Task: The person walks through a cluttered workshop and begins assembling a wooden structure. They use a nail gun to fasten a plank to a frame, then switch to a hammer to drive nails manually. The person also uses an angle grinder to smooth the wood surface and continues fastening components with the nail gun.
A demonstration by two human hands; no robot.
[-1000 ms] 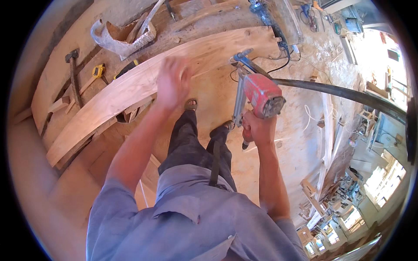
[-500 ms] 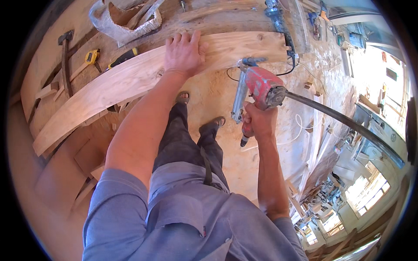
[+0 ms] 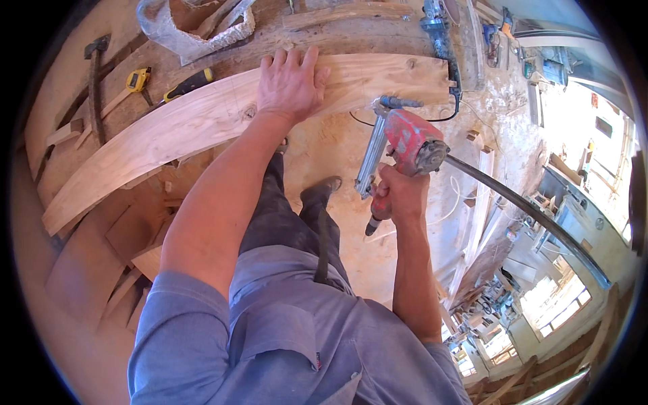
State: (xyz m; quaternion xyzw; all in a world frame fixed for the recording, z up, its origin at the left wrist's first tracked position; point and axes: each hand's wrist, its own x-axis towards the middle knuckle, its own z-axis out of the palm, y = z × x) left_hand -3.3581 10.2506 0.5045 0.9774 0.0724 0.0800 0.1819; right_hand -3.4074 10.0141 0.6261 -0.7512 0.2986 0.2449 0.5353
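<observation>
A pale wooden board [image 3: 182,125] with a curved edge lies across the work surface in front of me. My left hand [image 3: 290,88] rests flat on top of it, fingers spread and palm down, near the board's middle. Held in my right hand [image 3: 403,196] is a red nail gun [image 3: 410,138] with a silver magazine [image 3: 371,152]. My fingers wrap its handle, and its nose [image 3: 398,102] is close to the board's near edge at the right; whether it touches cannot be made out.
Beyond the board lie a hammer [image 3: 96,88], a yellow tape measure [image 3: 138,79], a black-and-yellow handled tool [image 3: 189,85], a clear plastic bag [image 3: 196,47] and a blue power tool [image 3: 437,37]. A long dark bar or hose [image 3: 526,202] stretches right from behind the nail gun. Wood scraps [image 3: 91,263] sit lower left.
The view has turned slightly. The nail gun appears a little lower and tilted somewhat differently. My left hand stays flat on the board, and my feet appear slightly shifted.
</observation>
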